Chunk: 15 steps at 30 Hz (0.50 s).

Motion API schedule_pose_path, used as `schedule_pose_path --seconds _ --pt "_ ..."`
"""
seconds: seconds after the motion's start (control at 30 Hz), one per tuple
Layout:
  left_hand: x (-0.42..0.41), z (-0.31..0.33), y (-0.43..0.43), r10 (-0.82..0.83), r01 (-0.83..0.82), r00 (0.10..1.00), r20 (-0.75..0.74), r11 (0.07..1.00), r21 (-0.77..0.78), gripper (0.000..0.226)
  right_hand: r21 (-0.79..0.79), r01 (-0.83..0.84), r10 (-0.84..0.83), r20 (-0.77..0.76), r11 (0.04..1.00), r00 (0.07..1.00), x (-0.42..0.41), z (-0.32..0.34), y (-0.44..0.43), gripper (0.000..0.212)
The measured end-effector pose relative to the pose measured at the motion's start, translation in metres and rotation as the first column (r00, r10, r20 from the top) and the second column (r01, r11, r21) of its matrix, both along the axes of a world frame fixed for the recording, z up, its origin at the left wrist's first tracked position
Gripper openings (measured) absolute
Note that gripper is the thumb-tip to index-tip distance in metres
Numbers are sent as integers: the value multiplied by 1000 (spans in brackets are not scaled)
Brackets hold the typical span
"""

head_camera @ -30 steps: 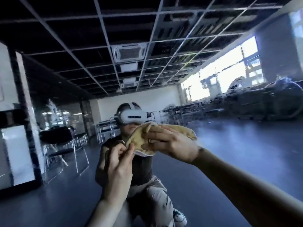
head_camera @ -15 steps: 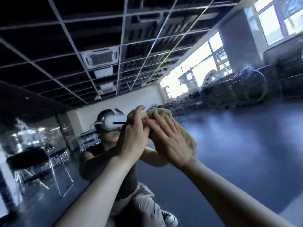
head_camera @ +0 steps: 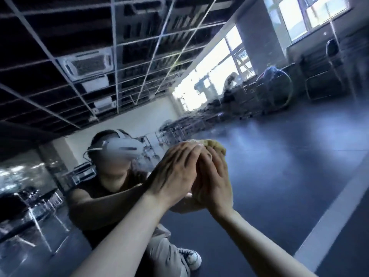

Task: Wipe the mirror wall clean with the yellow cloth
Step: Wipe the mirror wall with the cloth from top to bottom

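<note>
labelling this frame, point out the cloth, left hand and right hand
cloth (head_camera: pixel 216 146): head view, bunched top edge
left hand (head_camera: pixel 175 174): head view, back of hand
right hand (head_camera: pixel 216 182): head view, back of hand

The left hand (head_camera: pixel 175 174) and right hand (head_camera: pixel 214 184) lie flat, touching, pressing the cloth (head_camera: pixel 217 147) on the mirror (head_camera: pixel 283 176).

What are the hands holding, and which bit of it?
The yellow cloth, pressed on the mirror wall. The right hand covers its middle with flat fingers; the left hand lies over them. Only its top edge shows.
</note>
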<state>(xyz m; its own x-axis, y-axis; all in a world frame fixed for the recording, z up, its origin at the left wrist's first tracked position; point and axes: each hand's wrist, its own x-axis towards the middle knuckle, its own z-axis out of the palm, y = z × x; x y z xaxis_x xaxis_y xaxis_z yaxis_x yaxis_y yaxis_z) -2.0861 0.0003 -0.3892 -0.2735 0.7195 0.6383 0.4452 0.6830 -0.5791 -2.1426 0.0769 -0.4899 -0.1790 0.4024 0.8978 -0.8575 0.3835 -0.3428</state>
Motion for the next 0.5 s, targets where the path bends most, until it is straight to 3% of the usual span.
schedule_pose_path --seconds 0.07,0.13,0.23,0.37,0.5 --pt "-10 -2 4 36 -36 999 -34 999 -1 36 -7 -36 36 2 999 999 -22 17 21 44" --pt "-17 -5 1 117 -122 987 -109 992 -44 39 -111 -78 81 32 991 996 -46 55 45 40" --pt "-25 -12 -5 244 -276 948 -204 950 -148 45 -197 -90 107 77 976 991 -67 93 69 48" --pt "-25 -13 -7 308 -360 916 -256 912 -194 48 -248 -58 70 39 967 997 -81 64 84 45" --pt "-23 -13 -5 361 -415 894 -266 890 -188 51 -507 -15 154 232 862 960 -84 21 90 62"
